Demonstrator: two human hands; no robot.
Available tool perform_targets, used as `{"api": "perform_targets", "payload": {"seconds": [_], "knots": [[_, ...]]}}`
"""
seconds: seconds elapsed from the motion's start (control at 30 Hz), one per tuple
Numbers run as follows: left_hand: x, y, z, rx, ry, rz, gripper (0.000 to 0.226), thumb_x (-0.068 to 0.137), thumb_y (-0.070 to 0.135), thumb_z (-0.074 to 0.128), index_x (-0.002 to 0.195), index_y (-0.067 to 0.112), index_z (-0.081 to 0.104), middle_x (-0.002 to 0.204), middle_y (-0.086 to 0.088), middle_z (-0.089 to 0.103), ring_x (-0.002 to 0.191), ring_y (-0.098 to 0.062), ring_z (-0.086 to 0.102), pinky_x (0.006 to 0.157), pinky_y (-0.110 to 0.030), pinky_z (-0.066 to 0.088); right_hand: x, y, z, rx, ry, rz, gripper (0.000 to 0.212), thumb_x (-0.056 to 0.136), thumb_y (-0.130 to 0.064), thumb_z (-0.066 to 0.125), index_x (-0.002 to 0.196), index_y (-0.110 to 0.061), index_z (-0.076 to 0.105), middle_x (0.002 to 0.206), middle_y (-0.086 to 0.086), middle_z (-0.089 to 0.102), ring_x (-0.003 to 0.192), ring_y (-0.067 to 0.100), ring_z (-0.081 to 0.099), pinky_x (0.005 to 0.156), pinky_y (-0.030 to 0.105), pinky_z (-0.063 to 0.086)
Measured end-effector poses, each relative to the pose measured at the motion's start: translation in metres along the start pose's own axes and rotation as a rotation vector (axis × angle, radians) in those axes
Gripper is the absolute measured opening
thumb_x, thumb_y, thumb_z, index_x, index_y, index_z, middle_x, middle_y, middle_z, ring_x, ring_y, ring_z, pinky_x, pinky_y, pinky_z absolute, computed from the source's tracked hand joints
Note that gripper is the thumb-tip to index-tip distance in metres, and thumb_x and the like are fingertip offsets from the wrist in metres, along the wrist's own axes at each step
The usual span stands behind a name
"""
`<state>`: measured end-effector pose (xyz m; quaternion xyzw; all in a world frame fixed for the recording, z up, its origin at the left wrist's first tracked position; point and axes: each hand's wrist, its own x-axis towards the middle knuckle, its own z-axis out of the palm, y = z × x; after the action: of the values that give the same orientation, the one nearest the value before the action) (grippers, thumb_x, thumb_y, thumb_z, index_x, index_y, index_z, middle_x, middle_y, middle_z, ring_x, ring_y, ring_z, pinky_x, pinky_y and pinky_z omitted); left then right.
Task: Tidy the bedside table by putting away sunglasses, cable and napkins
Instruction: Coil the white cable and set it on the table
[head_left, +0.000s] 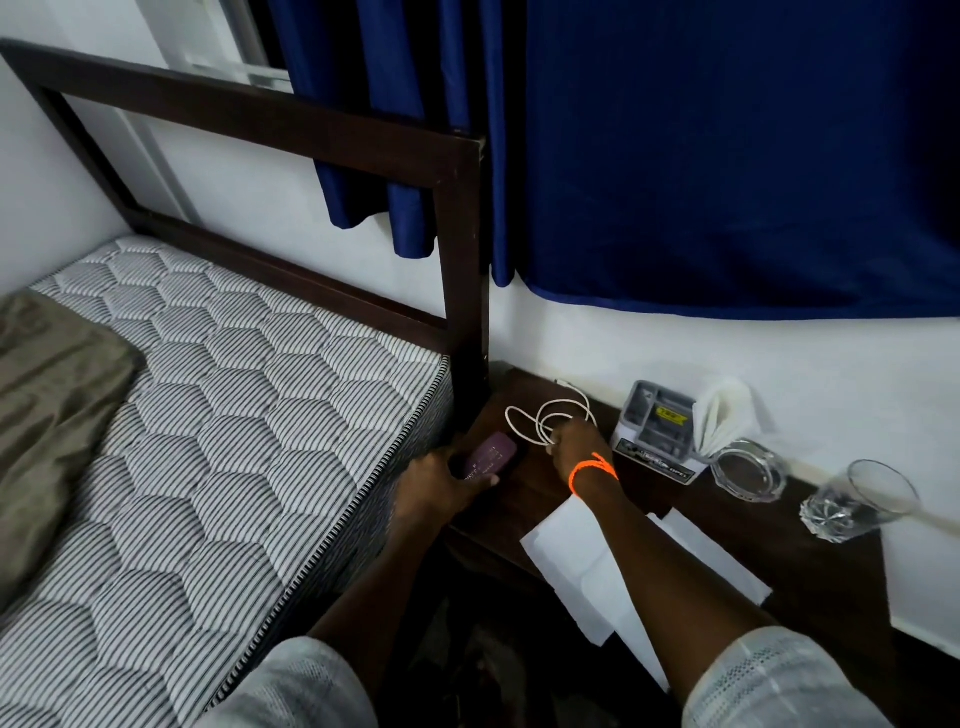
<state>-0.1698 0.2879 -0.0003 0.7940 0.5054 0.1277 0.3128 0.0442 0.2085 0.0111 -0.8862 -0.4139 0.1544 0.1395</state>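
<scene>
Bedside table (810, 566) beside the bed (218, 415), viewed from above. The white cable (550, 415) is seen lying in loose loops at the table's far left corner, where it is pinched by the fingers of the right hand (574, 441); the loops are not yet lifted clear or wound. A dark maroon case (488, 457), judged to be for the sunglasses, is gripped at the table's near left edge by the left hand (441, 483), whose fingers are curled around it; whether the sunglasses are inside cannot be told, and none are seen loose on the table. Flat white napkins (571, 561) are left spread under the right forearm, at the front edge. More folded napkins (724, 410) stand against the wall beside a grey holder (657, 421). A glass ashtray (748, 470) and a tumbler (857, 501) remain to the right. The task is judged to be at an early stage: cable in hand, napkins untouched
</scene>
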Motion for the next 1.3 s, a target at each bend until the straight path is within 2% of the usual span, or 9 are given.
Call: {"api": "perform_targets", "payload": {"seconds": [0.23, 0.33, 0.5, 0.6, 0.73, 0.9, 1.03, 1.17, 1.3], "knots": [[0.009, 0.035, -0.022, 0.068, 0.056, 0.083, 0.053, 0.074, 0.073, 0.066, 0.099, 0.027, 0.072, 0.086, 0.006, 0.073, 0.078, -0.015, 0.07, 0.07, -0.038, 0.062, -0.001, -0.004, -0.036, 0.095, 0.095, -0.06, 0.016, 0.093, -0.012, 0.057, 0.084, -0.006, 0.069, 0.101, 0.02, 0.071, 0.1, 0.034, 0.068, 0.083, 0.035, 0.052], [0.009, 0.054, -0.035, 0.07, 0.125, 0.147, 0.049, 0.08, 0.067, 0.069, 0.106, 0.026, 0.074, 0.096, 0.006, 0.073, 0.081, -0.013, 0.067, 0.071, -0.032, 0.058, -0.005, -0.01, -0.061, 0.124, 0.174, -0.104, 0.021, 0.096, -0.016, 0.059, 0.103, -0.003, 0.073, 0.109, 0.019, 0.067, 0.106, 0.035, 0.064, 0.089, 0.036, 0.052], [0.005, 0.088, -0.06, 0.026, 0.155, 0.231, 0.052, 0.083, 0.062, 0.072, 0.12, 0.026, 0.072, 0.113, 0.006, 0.075, 0.094, -0.011, 0.069, 0.075, -0.025, 0.053, -0.017, -0.021, -0.102, 0.144, 0.274, -0.167, 0.019, 0.097, -0.014, 0.058, 0.101, -0.004, 0.075, 0.106, 0.017, 0.066, 0.1, 0.033, 0.064, 0.086, 0.036, 0.051], [0.001, 0.107, -0.078, 0.003, 0.161, 0.291, 0.041, 0.083, 0.062, 0.07, 0.108, 0.029, 0.074, 0.102, 0.008, 0.076, 0.09, -0.012, 0.071, 0.065, -0.018, 0.045, -0.026, -0.028, -0.128, 0.151, 0.327, -0.171, 0.02, 0.098, -0.017, 0.059, 0.102, -0.005, 0.074, 0.107, 0.015, 0.066, 0.099, 0.032, 0.063, 0.084, 0.035, 0.051], [-0.003, 0.136, -0.098, -0.07, 0.159, 0.327, 0.049, 0.086, 0.052, 0.075, 0.123, 0.02, 0.073, 0.123, 0.0, 0.075, 0.11, -0.018, 0.07, 0.096, -0.032, 0.056, -0.041, -0.035, -0.167, 0.159, 0.396, -0.2, 0.022, 0.099, -0.021, 0.059, 0.108, -0.009, 0.075, 0.111, 0.012, 0.068, 0.106, 0.032, 0.063, 0.087, 0.035, 0.05], [-0.015, 0.177, -0.119, -0.15, 0.224, 0.393, 0.045, 0.087, 0.042, 0.077, 0.124, 0.016, 0.074, 0.125, -0.003, 0.074, 0.113, -0.022, 0.07, 0.098, -0.036, 0.056, -0.059, -0.04, -0.221, 0.203, 0.435, -0.265, 0.019, 0.096, -0.02, 0.063, 0.104, -0.009, 0.076, 0.101, 0.014, 0.069, 0.094, 0.031, 0.065, 0.084, 0.035, 0.05], [-0.022, 0.21, -0.135, -0.182, 0.244, 0.457, 0.048, 0.091, 0.036, 0.074, 0.133, 0.013, 0.068, 0.13, -0.007, 0.072, 0.119, -0.026, 0.067, 0.1, -0.039, 0.054, -0.079, -0.044, -0.262, 0.365, 0.465, -0.3, 0.014, 0.092, -0.016, 0.069, 0.099, -0.006, 0.078, 0.086, 0.007, 0.074, 0.082, 0.02, 0.068, 0.083, 0.037, 0.056], [-0.018, 0.233, -0.144, -0.148, 0.221, 0.48, 0.031, 0.094, 0.034, 0.07, 0.117, 0.014, 0.072, 0.106, -0.011, 0.076, 0.103, -0.033, 0.069, 0.085, -0.039, 0.055, -0.092, -0.048, -0.292, 0.457, 0.486, -0.327, 0.01, 0.09, -0.018, 0.072, 0.094, -0.012, 0.078, 0.066, -0.009, 0.069, 0.059, -0.001, 0.065, 0.067, 0.022, 0.054], [-0.027, 0.259, -0.153, -0.236, 0.248, 0.497, 0.022, 0.096, 0.033, 0.068, 0.107, 0.015, 0.075, 0.096, -0.012, 0.077, 0.097, -0.034, 0.071, 0.087, -0.044, 0.057, -0.109, -0.045, -0.322, 0.536, 0.494, -0.334, 0.006, 0.089, -0.019, 0.073, 0.092, -0.016, 0.077, 0.072, -0.006, 0.074, 0.062, 0.007, 0.071, 0.057, 0.019, 0.054]]}}
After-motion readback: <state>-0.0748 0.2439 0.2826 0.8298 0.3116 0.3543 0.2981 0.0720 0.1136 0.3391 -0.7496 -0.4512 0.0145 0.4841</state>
